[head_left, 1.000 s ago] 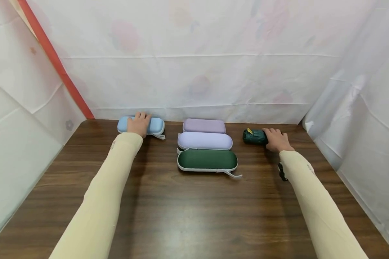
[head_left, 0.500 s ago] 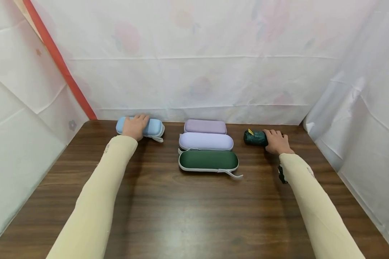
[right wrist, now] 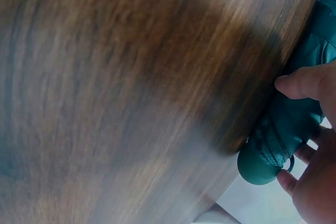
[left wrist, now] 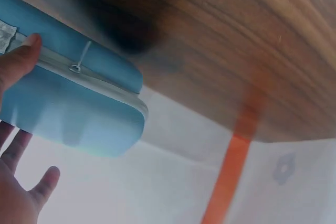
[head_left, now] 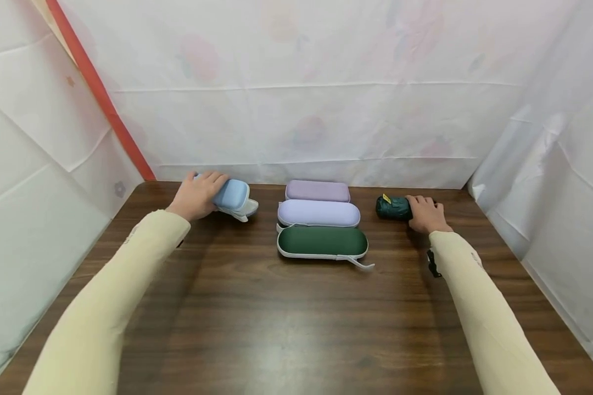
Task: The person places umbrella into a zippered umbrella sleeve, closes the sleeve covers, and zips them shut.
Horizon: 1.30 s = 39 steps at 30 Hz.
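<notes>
My left hand (head_left: 195,196) grips a light blue zippered case (head_left: 233,196) at the back left of the wooden table (head_left: 286,318); the case is tilted, its right end raised. In the left wrist view my thumb (left wrist: 18,61) lies on the zipper seam of the blue case (left wrist: 79,108), fingers behind it. My right hand (head_left: 426,214) holds a small dark green folded umbrella (head_left: 393,208) lying at the back right. The right wrist view shows my thumb (right wrist: 302,85) and fingers curled round the green umbrella (right wrist: 291,129).
Three closed cases lie side by side in the middle back: a mauve one (head_left: 318,190), a lilac one (head_left: 318,213) and a dark green one (head_left: 322,242) with a white strap. White sheets wall the table; a red strip (head_left: 104,99) runs down the left corner.
My left hand has tipped the blue case up and turned it, its right end lifting off the table. The right hand has stayed on the green umbrella.
</notes>
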Tool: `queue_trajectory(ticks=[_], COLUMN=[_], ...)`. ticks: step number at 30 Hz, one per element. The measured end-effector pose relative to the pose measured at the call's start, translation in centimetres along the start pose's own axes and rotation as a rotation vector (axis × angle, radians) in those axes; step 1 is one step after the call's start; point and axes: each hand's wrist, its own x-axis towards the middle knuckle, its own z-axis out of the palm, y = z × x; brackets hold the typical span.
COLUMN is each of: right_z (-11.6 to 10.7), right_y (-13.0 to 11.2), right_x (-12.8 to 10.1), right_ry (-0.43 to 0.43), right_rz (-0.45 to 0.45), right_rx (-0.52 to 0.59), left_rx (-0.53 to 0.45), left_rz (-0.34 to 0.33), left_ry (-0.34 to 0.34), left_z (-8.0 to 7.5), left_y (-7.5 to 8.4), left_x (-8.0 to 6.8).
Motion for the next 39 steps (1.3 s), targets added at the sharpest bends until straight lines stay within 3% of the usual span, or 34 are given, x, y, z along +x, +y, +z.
queue_trajectory(ticks=[6, 11, 19, 24, 33, 39], right_z=[-0.2, -0.3, -0.5, -0.5, -0.5, -0.5], right_y=[0.3, 0.5, 0.6, 0.4, -0.1, -0.3], right_x=[0.3, 0.5, 0.3, 0.2, 0.2, 0.5], right_ry=[-0.011, -0.002, -0.004, -0.007, -0.009, -0.002], right_rz=[0.003, 0.008, 0.012, 0.019, 0.016, 0.018], right_rx=[0.006, 0.009, 0.015, 0.019, 0.022, 0.011], left_rx=[-0.033, -0.076, -0.119, -0.158, -0.232, -0.143], left_rz=[0.199, 0.318, 0.481, 0.623, 0.946, 1.16], left_ry=[0.175, 0.233, 0.321, 0.425, 0.503, 0.5], left_z=[-2.5, -5.0, -8.2, -8.6, -8.0, -6.9], left_y=[1.4, 3.2, 7.6, 10.1, 15.0, 18.1], left_x=[-0.5, -0.6, -0.8, -0.9, -0.9, -0.8])
